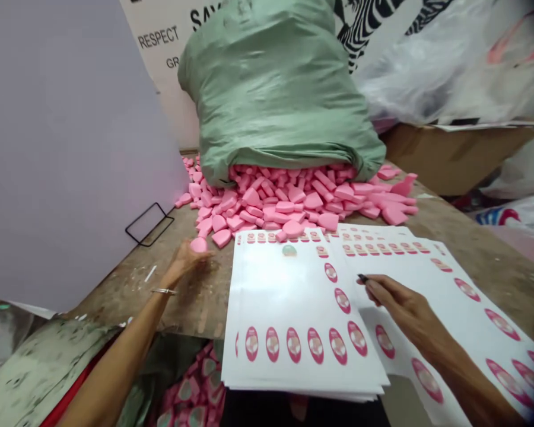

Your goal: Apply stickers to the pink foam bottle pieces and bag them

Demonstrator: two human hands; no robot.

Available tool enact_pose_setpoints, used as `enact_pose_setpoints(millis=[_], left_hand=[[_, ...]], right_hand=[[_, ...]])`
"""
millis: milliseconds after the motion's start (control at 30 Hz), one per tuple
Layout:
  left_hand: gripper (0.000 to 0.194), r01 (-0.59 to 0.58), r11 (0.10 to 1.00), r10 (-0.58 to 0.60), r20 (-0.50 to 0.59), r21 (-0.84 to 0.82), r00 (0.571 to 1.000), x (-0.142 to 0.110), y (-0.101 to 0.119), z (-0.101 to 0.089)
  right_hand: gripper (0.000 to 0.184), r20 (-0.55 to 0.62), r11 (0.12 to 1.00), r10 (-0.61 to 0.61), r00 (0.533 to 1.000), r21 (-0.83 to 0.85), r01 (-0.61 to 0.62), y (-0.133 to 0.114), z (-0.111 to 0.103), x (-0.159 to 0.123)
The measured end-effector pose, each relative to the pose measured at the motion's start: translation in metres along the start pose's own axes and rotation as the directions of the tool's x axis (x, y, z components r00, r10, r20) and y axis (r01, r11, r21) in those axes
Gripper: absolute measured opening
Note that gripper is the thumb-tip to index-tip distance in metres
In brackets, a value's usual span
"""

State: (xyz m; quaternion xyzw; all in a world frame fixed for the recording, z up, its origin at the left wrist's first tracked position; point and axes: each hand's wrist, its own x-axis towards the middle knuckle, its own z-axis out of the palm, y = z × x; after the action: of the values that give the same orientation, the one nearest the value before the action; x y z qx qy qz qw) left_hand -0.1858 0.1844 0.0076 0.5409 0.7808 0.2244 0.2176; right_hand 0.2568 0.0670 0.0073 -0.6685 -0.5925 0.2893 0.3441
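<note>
Touching pink piece point(199, 244) with left hand point(187, 259), near edge of pink pile point(271, 207), left of sticker sheets point(276, 293); cannot tell whether gripping or just resting fingers. Pinching small dark item point(362, 277) in right hand point(400, 303), over right-side sheets point(400, 267), well apart from pink piece.

head-worn view, facing forward and down

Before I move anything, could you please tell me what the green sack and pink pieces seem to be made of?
The green sack looks like thin cloth or flexible plastic, softly sheened, from its creases. The pink pieces seem matte foam or perhaps plastic, given their smooth, evenly coloured faces.
</note>
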Motion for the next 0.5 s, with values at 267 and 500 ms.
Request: enact_pose_setpoints(millis=[267,500], left_hand=[[0.050,0.158,0.657,0.044,0.247,-0.737,0.968,-0.107,0.039,0.028],[0.041,0.322,0.514,0.090,0.424,-0.795,0.901,-0.119,0.097,0.068]], right_hand=[[0.028,0.059,0.921,-0.187,0.981,-0.337,0.196,-0.029,0.067,0.048],[0.015,0.000,0.788,-0.389,0.921,-0.519,0.333,-0.034,0.097,0.105]])
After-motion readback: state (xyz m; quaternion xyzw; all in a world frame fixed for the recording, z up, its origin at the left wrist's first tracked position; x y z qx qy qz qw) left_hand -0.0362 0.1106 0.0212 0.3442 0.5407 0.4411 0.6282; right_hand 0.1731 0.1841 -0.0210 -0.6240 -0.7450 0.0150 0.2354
